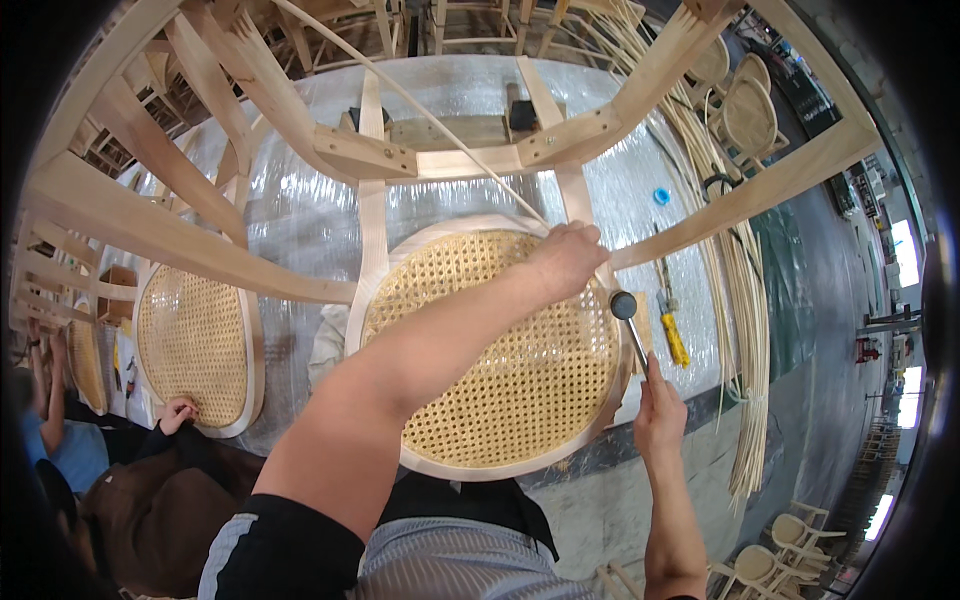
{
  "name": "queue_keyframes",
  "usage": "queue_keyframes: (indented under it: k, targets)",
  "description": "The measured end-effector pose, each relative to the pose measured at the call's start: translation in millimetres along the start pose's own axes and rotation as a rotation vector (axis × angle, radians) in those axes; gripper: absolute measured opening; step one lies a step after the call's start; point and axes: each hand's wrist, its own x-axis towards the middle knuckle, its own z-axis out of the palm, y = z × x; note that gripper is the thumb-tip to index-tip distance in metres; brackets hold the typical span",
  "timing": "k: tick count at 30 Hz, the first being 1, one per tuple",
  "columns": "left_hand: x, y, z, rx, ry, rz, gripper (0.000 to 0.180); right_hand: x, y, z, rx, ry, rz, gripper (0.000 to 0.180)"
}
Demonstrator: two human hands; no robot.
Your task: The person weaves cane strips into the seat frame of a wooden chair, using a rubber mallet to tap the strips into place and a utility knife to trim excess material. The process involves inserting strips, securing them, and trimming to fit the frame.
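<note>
A wooden chair frame (pixel 470 162) lies before me, its round seat panel of woven cane (pixel 490 400) facing up inside a pale wooden rim. My left forearm reaches across the panel. At the far right of the rim, my left hand (pixel 572 262) is closed on a long thin rattan strip (pixel 430 115), which runs from there up to the far left. My right hand (pixel 660 412) grips the handle of a hammer (pixel 640 340). The hammer's round dark head (pixel 622 305) is beside the seat's right edge, just below my left hand. The fingertips of my left hand are partly hidden.
A yellow-handled tool (pixel 678 340) and a blue ring (pixel 661 196) lie on the plastic-covered table (pixel 300 200). Bundled rattan strips (pixel 745 380) hang along its right side. At left are another cane-seat chair (pixel 195 335) and a co-worker's hand (pixel 178 414). Chairs (pixel 760 565) stand lower right.
</note>
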Motion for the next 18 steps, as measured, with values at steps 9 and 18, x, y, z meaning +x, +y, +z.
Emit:
queue_keyframes:
  k: [9, 18]
  targets:
    - [7, -13, -22, 0.141, -0.040, 0.059, 0.018, 14, 0, 17, 0.038, 0.127, -0.093, 0.054]
    - [-9, -35, -34, 0.151, -0.072, -0.083, 0.009, 22, -26, -1, 0.299, 0.227, -0.094, 0.052]
